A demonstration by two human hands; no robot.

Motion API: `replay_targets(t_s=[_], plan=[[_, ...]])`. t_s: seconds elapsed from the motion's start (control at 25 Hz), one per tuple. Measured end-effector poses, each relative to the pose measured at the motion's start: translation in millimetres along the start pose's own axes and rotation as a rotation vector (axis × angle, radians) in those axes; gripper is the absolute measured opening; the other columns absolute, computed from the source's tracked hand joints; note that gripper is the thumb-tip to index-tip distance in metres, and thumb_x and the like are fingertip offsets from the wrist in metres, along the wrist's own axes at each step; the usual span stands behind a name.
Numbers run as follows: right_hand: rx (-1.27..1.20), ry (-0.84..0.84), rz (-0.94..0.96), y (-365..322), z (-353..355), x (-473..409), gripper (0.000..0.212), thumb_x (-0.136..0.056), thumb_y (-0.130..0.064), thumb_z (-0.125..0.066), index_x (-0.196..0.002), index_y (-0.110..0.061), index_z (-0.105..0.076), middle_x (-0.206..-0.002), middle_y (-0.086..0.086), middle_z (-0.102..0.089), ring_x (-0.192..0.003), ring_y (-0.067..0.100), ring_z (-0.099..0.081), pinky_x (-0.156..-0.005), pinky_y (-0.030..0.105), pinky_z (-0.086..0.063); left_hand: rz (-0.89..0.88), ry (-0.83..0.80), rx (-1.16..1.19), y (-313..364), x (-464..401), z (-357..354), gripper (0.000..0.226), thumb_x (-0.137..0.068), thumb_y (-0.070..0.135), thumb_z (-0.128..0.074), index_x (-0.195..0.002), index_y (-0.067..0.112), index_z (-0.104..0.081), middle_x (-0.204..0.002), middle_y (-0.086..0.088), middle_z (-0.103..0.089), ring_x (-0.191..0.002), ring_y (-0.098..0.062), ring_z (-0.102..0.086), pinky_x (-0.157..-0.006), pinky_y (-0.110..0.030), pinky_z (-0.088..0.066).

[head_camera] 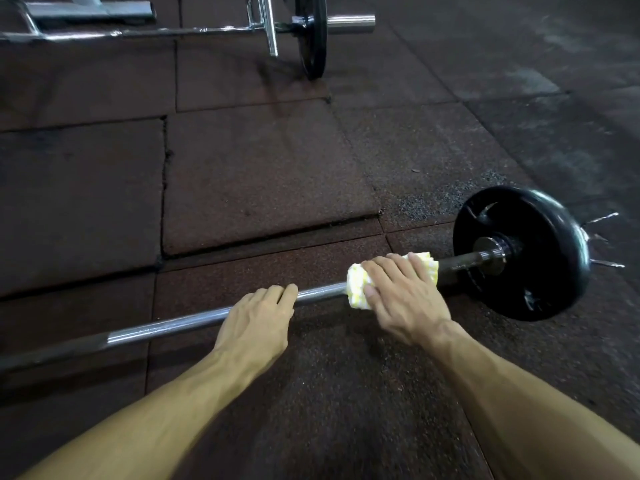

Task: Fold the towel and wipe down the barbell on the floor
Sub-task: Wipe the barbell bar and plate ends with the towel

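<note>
1. The barbell point(173, 329) is lying on the rubber floor tiles point(256, 174), running from the near left edge of the scene toward the right.
2. A black weight plate point(540, 251) is sitting on the right end of the barbell, standing upright on the floor.
3. The towel point(356, 289), yellow and white and folded into a compact pad, is wrapping the bar just left of the weight plate.
4. The right hand point(401, 292) is gripping the towel, with fingers curling over its far side and the thumb pressing on its near left corner.
5. The left hand point(258, 320) is resting on the bare bar just left of the towel, with fingers curling over the shaft.
6. A second barbell point(194, 29) with a black plate point(311, 36) is lying at the far edge, beside a chrome frame point(90, 10), well apart from both hands.
</note>
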State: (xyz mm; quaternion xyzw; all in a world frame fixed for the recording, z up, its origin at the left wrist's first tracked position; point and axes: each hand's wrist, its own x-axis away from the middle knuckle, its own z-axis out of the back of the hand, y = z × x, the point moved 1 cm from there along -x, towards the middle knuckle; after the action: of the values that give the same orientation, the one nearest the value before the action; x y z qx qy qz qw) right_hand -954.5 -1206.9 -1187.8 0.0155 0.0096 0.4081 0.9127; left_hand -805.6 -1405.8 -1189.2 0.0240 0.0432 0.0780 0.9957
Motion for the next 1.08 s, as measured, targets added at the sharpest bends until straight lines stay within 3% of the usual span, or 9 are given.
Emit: replay_targets(t_s=[0.12, 0.24, 0.36, 0.52, 0.64, 0.72, 0.8, 0.92, 1.08], plan=[[-0.054, -0.014, -0.022, -37.7, 1.6, -9.3, 0.042, -0.095, -0.043, -0.025, -0.123, -0.023, -0.048, -0.122, 0.0, -0.054, -0.115, 0.026, -0.045, -0.113, 0.052, -0.022, 0.0, -0.016, -0.029, 2.4, -1.9, -1.7, 0.045, -0.073, 0.014, -0.072, -0.116, 0.007, -0.06, -0.086, -0.005, -0.065, -0.067, -0.025, -0.06, -0.06, -0.037, -0.052], [-0.091, -0.024, 0.143, -82.4, -0.3, -15.7, 0.046, -0.096, -0.045, -0.026, -0.126, -0.018, -0.047, -0.119, 0.003, -0.056, -0.11, 0.028, -0.048, -0.11, 0.055, -0.025, 0.006, -0.027, -0.035, 2.5, -2.2, 0.7, 0.045, -0.065, 0.011, -0.074, -0.108, 0.007, -0.063, -0.08, -0.005, -0.064, -0.064, -0.026, -0.061, -0.058, -0.036, -0.051], [-0.059, -0.007, 0.154, -54.2, -1.8, -13.0, 0.043, -0.098, -0.045, -0.025, -0.128, -0.021, -0.044, -0.12, -0.001, -0.055, -0.11, 0.025, -0.048, -0.112, 0.051, -0.025, -0.002, -0.028, -0.023, 2.6, -1.0, 4.1, 0.041, -0.073, 0.015, -0.073, -0.112, 0.005, -0.063, -0.084, -0.006, -0.067, -0.068, -0.025, -0.064, -0.061, -0.035, -0.053], [-0.003, 0.042, -0.036, 7.2, -4.1, -0.6, 0.041, -0.096, -0.044, -0.025, -0.123, -0.024, -0.048, -0.123, -0.004, -0.055, -0.118, 0.023, -0.044, -0.113, 0.048, -0.022, -0.038, -0.016, -0.013, 7.3, -4.6, 4.2, 0.046, -0.079, 0.016, -0.07, -0.123, 0.004, -0.058, -0.099, -0.008, -0.069, -0.081, -0.026, -0.067, -0.068, -0.036, -0.056], [-0.068, 0.048, -0.115, -16.3, -0.3, -4.2, 0.038, -0.096, -0.042, -0.026, -0.117, -0.022, -0.051, -0.122, -0.002, -0.056, -0.121, 0.025, -0.044, -0.112, 0.052, -0.023, -0.101, -0.105, -0.012, 29.9, -23.5, 13.0, 0.043, -0.086, 0.021, -0.06, -0.127, 0.011, -0.05, -0.105, -0.005, -0.065, -0.088, -0.026, -0.064, -0.075, -0.039, -0.052], [-0.103, 0.055, -0.047, -37.9, -1.6, -2.5, 0.039, -0.097, -0.042, -0.027, -0.121, -0.021, -0.05, -0.123, -0.001, -0.054, -0.123, 0.026, -0.043, -0.111, 0.054, -0.024, -0.122, -0.175, -0.065, 46.9, -40.6, 23.4, 0.031, -0.086, 0.017, -0.053, -0.116, 0.016, -0.048, -0.104, -0.002, -0.062, -0.092, -0.024, -0.06, -0.078, -0.036, -0.045], [-0.09, 0.052, 0.002, -23.7, -2.7, 0.3, 0.04, -0.098, -0.043, -0.027, -0.126, -0.022, -0.048, -0.125, -0.003, -0.052, -0.124, 0.025, -0.043, -0.112, 0.052, -0.024, -0.148, -0.208, -0.134, 55.4, -54.5, 32.8, 0.027, -0.084, 0.012, -0.052, -0.111, 0.017, -0.045, -0.104, -0.002, -0.06, -0.094, -0.024, -0.058, -0.076, -0.035, -0.042], [-0.054, 0.067, -0.11, 30.1, -9.3, 4.9, 0.042, -0.098, -0.044, -0.023, -0.128, -0.025, -0.046, -0.13, -0.005, -0.051, -0.132, 0.023, -0.038, -0.114, 0.051, -0.022, -0.196, -0.234, -0.205, 59.8, -69.3, 37.0, 0.034, -0.084, 0.01, -0.056, -0.116, 0.016, -0.044, -0.106, -0.004, -0.058, -0.093, -0.026, -0.057, -0.068, -0.037, -0.038], [-0.093, 0.093, -0.246, 26.9, -13.7, 7.9, 0.044, -0.099, -0.041, -0.022, -0.13, -0.021, -0.047, -0.135, -0.001, -0.051, -0.138, 0.029, -0.035, -0.114, 0.056, -0.021, -0.244, -0.243, -0.062, 93.5, -88.7, 33.6, 0.032, -0.09, 0.007, -0.047, -0.121, 0.012, -0.044, -0.114, -0.006, -0.056, -0.102, -0.027, -0.057, -0.07, -0.039, -0.042]])
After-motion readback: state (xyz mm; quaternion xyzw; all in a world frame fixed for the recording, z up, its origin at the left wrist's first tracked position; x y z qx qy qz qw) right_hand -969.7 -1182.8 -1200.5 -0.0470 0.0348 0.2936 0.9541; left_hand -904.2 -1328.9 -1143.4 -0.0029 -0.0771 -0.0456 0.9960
